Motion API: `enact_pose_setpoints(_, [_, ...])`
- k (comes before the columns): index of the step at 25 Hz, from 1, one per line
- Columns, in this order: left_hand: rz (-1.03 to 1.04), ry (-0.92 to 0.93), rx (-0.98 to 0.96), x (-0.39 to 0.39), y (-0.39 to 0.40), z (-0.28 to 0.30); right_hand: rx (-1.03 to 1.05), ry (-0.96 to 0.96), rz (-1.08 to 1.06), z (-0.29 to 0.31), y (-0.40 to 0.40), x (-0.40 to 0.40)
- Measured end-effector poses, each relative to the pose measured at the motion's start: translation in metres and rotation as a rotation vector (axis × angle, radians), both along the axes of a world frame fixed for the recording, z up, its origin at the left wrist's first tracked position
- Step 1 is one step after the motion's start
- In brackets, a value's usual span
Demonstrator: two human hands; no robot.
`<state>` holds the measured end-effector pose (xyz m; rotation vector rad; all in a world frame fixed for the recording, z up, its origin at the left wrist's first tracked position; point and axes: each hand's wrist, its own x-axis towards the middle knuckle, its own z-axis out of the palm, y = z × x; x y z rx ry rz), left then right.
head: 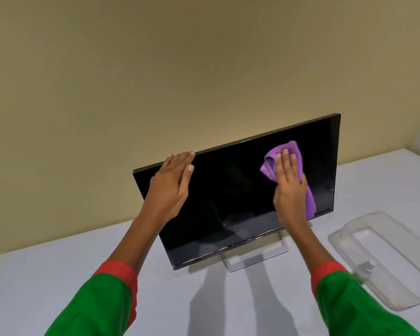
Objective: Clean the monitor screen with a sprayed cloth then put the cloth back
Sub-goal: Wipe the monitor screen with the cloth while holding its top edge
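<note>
The left hand [172,180], fingers straight, rests on the top edge of the Dell monitor [228,190], probably to steady it, while the right hand [289,187] presses the purple cloth [275,157] flat-fingered against the screen.

Plain beige wall [155,69] behind; white table [46,275] surface below; arm shadows on tabletop.

The monitor [228,190] is a thin black flat panel with a dark, switched-off screen. It stands on a silver stand [257,255] on the white desk [58,275] and leans back slightly. The purple cloth [294,154] is bunched flat against the screen's upper right part, under the straight fingers of the right hand [289,183], with 1 end trailing down toward the lower edge.
</note>
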<state>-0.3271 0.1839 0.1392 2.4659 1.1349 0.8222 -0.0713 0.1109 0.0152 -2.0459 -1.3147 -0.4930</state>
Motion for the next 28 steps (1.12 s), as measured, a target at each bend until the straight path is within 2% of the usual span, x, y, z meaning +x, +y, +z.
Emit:
enact_pose_setpoints(5, [-0.006, -0.004, 0.008, -0.001, 0.000, 0.000, 0.068, 0.297, -0.121, -0.017, -0.008, 0.003])
enact_pose_setpoints(7, [-0.005, 0.000, 0.000, -0.001, 0.000, -0.001, 0.003, 0.233, -0.115, -0.035, -0.017, -0.014])
enact_pose_setpoints(10, [0.003, -0.002, -0.007, 0.000, 0.001, 0.000, -0.160, -0.048, 0.030, -0.063, -0.026, -0.051])
enact_pose_setpoints(13, [0.005, -0.013, -0.002, 0.000, 0.000, 0.000, -0.152, -0.252, 0.216, -0.062, -0.020, -0.081])
enact_pose_setpoints(16, [0.001, -0.015, 0.002, -0.001, 0.000, -0.001, -0.087, -0.386, 0.225, -0.033, -0.001, -0.075])
enact_pose_setpoints(19, [-0.005, -0.009, -0.008, -0.002, 0.001, -0.001, -0.065, -0.269, 0.079, -0.011, 0.005, -0.052])
enact_pose_setpoints(23, [-0.008, -0.023, -0.013, -0.002, 0.003, -0.003, -0.058, 0.111, -0.111, -0.032, -0.012, -0.038])
enact_pose_setpoints(24, [-0.005, -0.028, -0.009, -0.002, 0.002, -0.003, -0.076, 0.147, -0.121, -0.042, -0.018, -0.043])
enact_pose_setpoints(25, [-0.003, -0.031, -0.005, -0.001, 0.002, -0.004, -0.101, 0.124, -0.109, -0.052, -0.023, -0.051])
enact_pose_setpoints(28, [-0.004, -0.026, 0.006, -0.001, 0.004, -0.004, -0.183, -0.149, 0.098, -0.072, -0.027, -0.079])
